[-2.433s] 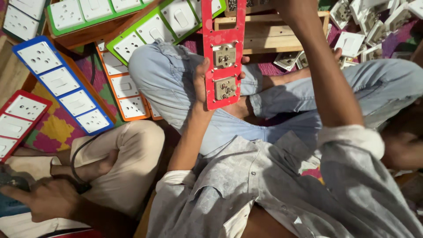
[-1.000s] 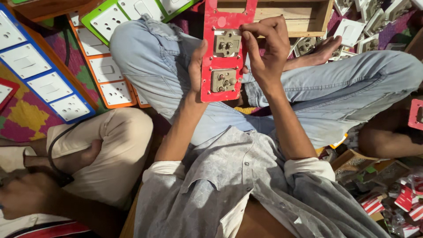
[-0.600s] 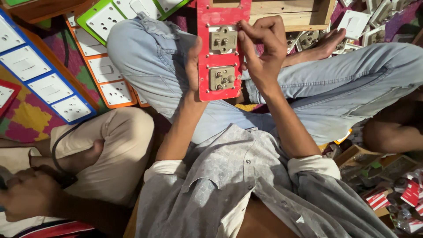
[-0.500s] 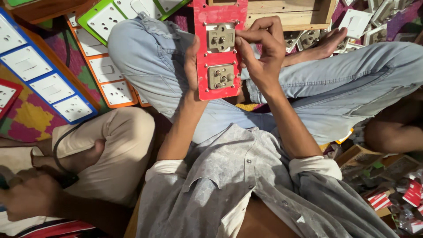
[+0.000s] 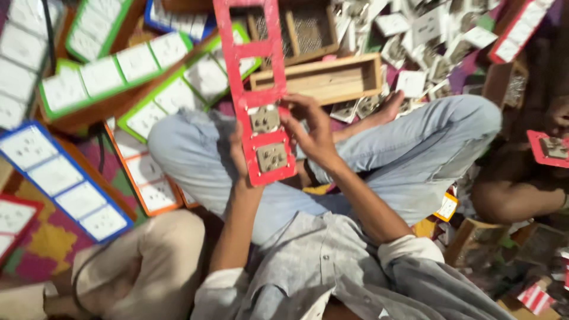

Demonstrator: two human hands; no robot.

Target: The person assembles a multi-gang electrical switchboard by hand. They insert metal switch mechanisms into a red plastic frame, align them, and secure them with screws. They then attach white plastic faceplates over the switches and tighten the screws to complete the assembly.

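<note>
Raised higher since a moment ago, the red socket frame (image 5: 261, 101) stays clamped in left hand (image 5: 238, 155) fingers; right hand (image 5: 313, 133) fingers press together at its three o'clock edge.

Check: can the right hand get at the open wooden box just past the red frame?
Probably yes. The right hand is on the red socket frame, the wooden box lies just beyond it with nothing between, but the hand would have to let go of the frame.

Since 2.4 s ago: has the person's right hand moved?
Yes. The right hand came back toward the body, from beyond the open wooden box to its near side, onto the long red plastic socket frame.
</note>
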